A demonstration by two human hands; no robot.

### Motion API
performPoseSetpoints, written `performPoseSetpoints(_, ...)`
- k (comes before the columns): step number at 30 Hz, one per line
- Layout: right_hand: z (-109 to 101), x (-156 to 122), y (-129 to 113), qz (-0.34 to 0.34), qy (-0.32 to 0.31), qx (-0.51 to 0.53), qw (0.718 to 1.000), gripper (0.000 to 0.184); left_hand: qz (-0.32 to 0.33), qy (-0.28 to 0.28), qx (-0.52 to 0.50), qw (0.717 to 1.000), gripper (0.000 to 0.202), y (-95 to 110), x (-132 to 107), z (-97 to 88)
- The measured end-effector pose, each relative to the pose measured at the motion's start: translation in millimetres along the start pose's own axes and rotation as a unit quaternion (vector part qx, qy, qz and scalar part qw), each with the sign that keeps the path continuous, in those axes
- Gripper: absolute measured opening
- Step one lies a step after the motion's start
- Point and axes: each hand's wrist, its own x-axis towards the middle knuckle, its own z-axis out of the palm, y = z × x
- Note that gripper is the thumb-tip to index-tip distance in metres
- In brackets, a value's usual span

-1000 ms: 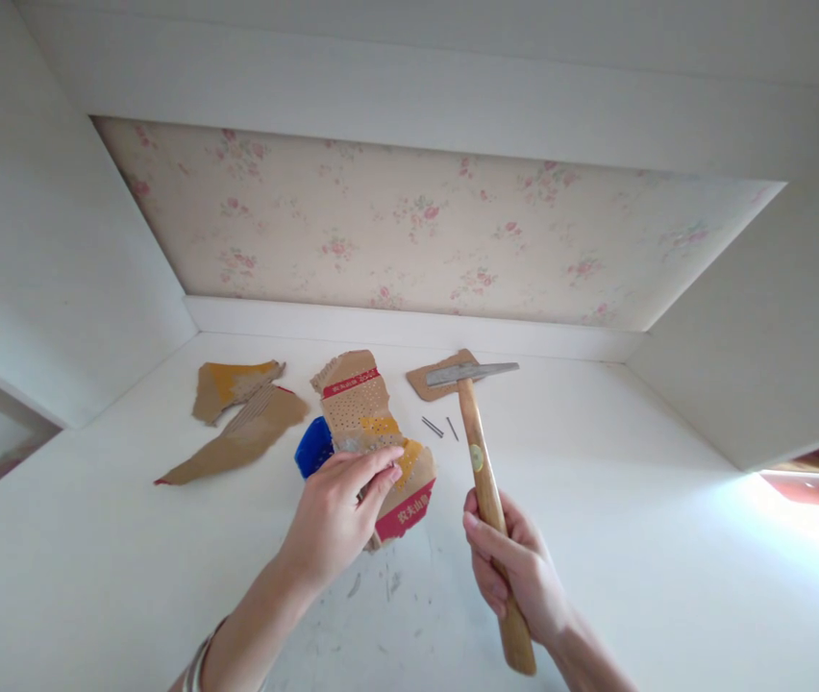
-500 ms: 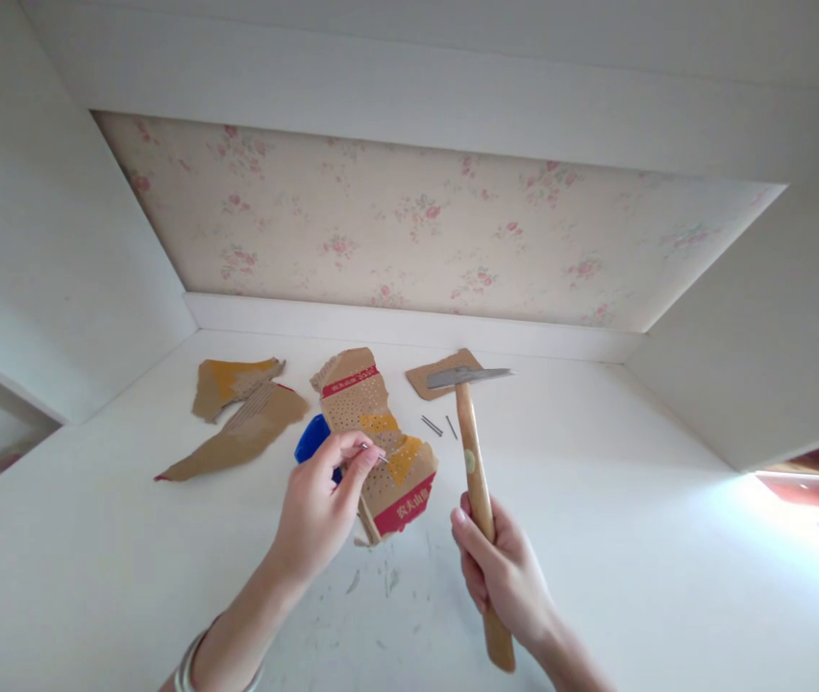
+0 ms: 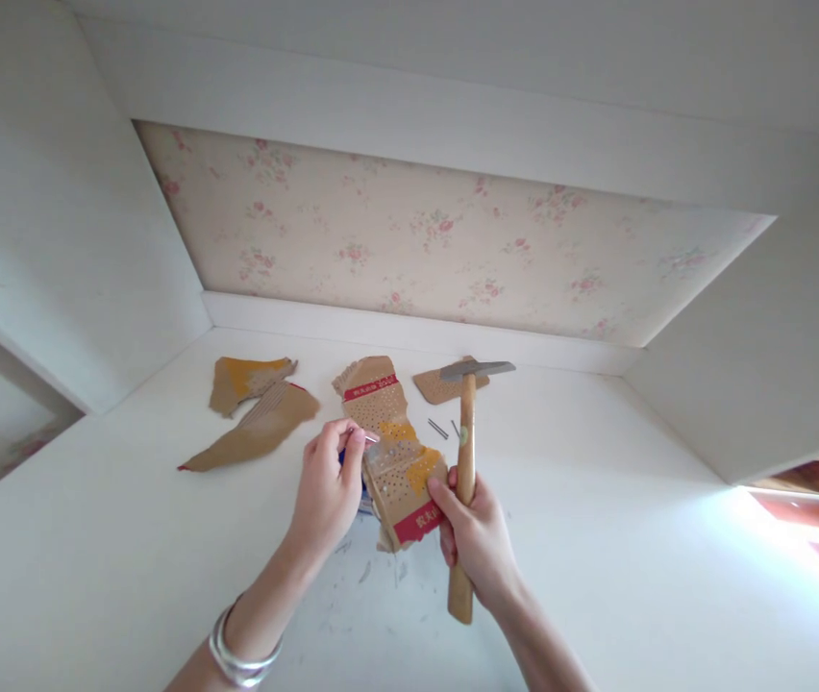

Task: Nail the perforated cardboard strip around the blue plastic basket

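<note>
Between the thumb and fingers of my left hand (image 3: 329,481) a thin metal nail (image 3: 372,437) is pinched, over the left edge of a torn piece of cardboard (image 3: 391,471). That cardboard is punched with many small holes and has red and yellow print. My right hand (image 3: 478,524) is wrapped around the wooden handle of a hammer (image 3: 466,452), its steel head up and away from me. The right thumb is at the cardboard's right edge; whether it presses on it I cannot tell. Under the cardboard a blue object (image 3: 364,502) shows only in part.
Loose nails (image 3: 438,429) lie beyond the right hand, one partly behind the hammer handle. A smaller holed cardboard piece (image 3: 434,384) sits behind the hammer head. Torn cardboard scraps (image 3: 258,428) lie at the left on the white tabletop (image 3: 597,538). White panels (image 3: 727,365) rise at the sides.
My right hand has moved left with the hammer, up to the cardboard's edge. The cardboard has shifted and covers more of the blue object. The view has turned slightly.
</note>
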Motion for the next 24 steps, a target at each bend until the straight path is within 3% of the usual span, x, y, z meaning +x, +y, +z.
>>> performPoseSetpoints(7, 11, 3, 0, -0.008, 0.057, 0.034, 0.998, 0.042, 0.043, -0.042, 0.029, 0.998, 0.014, 9, -8, 0.2)
performPoseSetpoints(11, 12, 3, 0, -0.009, 0.047, 0.034, 0.998, 0.042, 0.130, -0.041, 0.119, 0.983, 0.009, 12, -13, -0.1)
performPoseSetpoints(14, 10, 2, 1, -0.002, 0.024, 0.037, 0.999, 0.042, 0.194, -0.059, 0.111, 0.973, 0.011, 15, -14, -2.0)
performPoseSetpoints(20, 5, 0, 1, 0.008, 0.003, 0.026, 1.000, 0.040, 0.194, -0.108, 0.109, 0.969, 0.014, 17, -13, -1.9)
performPoseSetpoints(24, 1, -1, 0, 0.006, 0.008, 0.028, 1.000, 0.039, 0.183, -0.089, 0.130, 0.970, 0.017, 14, -13, 1.1)
